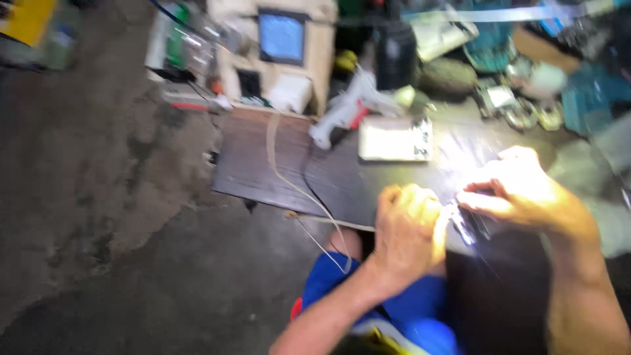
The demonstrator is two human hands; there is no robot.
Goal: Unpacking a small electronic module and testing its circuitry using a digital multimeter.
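My left hand [407, 230] is curled over the near edge of a dark wooden board [263, 164], fingers closed around something small that the blur and glare hide. My right hand [519, 187] sits just to its right, pinching a thin dark tool [476, 227] whose tip meets the left hand at a bright glare spot. A small flat whitish rectangular device [394, 139] lies on the board just beyond both hands. My blue shorts [401, 309] show below the hands.
A white glue gun [345, 108] lies at the board's far edge, with a pale cord [289, 177] trailing across the board. Behind stand a beige box with a small blue screen [281, 36] and a clutter of tools [526, 79] at right. Rough concrete floor [98, 197] fills the left.
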